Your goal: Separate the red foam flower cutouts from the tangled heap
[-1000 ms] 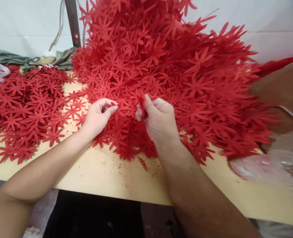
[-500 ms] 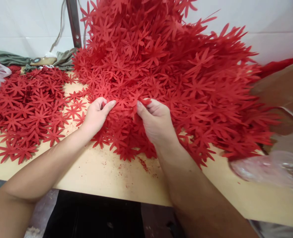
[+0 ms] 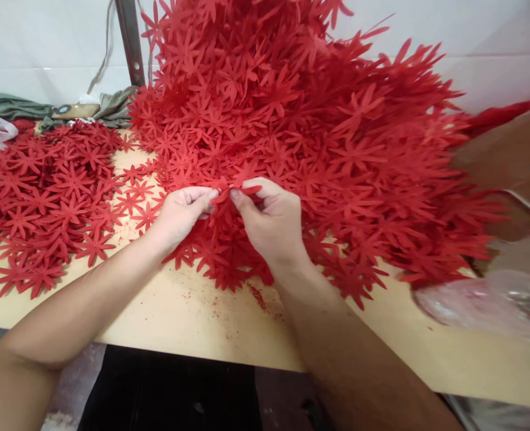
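Between my two hands is a red flower-shaped cut-out [image 3: 249,190] with narrow petals. My right hand [image 3: 274,221] grips it between thumb and fingers. The thumb and forefinger of my left hand [image 3: 184,212] pinch a petal end on its left side; the fingertips partly cover the spot. Both hands are close together over the front of a large heap of similar red flower cut-outs [image 3: 256,114]. Against the heap's red, the held piece's outline is hard to make out.
A lower pile of red flower cut-outs [image 3: 58,191] lies at the left. Red crumbs [image 3: 256,296] dot the light wooden table [image 3: 170,323]. A clear plastic bag [image 3: 484,302] and a brown box [image 3: 511,155] are at the right. A metal post [image 3: 130,45] stands behind.
My hands have come closer together. The right hand has moved left with the red cut-out, and the left hand has shifted slightly right and down to meet it.
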A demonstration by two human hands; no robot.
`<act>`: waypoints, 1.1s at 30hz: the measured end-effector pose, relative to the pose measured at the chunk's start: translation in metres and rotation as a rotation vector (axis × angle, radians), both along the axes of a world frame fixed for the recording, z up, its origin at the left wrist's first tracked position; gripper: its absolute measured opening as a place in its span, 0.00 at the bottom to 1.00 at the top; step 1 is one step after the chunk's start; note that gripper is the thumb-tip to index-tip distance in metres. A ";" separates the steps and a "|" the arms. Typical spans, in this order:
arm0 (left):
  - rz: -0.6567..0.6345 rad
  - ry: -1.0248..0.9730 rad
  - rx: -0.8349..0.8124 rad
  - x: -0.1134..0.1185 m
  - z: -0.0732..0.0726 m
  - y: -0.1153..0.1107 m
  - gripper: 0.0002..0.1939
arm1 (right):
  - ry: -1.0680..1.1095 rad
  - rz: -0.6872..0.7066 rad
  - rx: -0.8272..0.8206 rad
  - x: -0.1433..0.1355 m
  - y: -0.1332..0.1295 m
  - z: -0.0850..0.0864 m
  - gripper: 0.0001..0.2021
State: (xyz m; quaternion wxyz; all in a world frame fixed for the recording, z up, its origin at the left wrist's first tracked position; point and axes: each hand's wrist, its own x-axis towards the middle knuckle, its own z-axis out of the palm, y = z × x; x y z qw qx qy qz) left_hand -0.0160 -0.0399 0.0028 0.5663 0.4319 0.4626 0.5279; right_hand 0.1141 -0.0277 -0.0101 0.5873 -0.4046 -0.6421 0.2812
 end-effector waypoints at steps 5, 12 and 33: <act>0.078 -0.055 0.054 -0.002 0.001 0.004 0.09 | 0.060 -0.207 0.011 0.013 0.014 -0.004 0.06; 0.109 0.027 0.096 -0.009 -0.001 0.009 0.09 | 0.102 0.149 0.021 0.013 0.010 -0.001 0.07; 0.034 0.174 0.118 -0.004 0.006 0.001 0.14 | 0.133 -0.106 -0.191 0.016 0.022 -0.004 0.04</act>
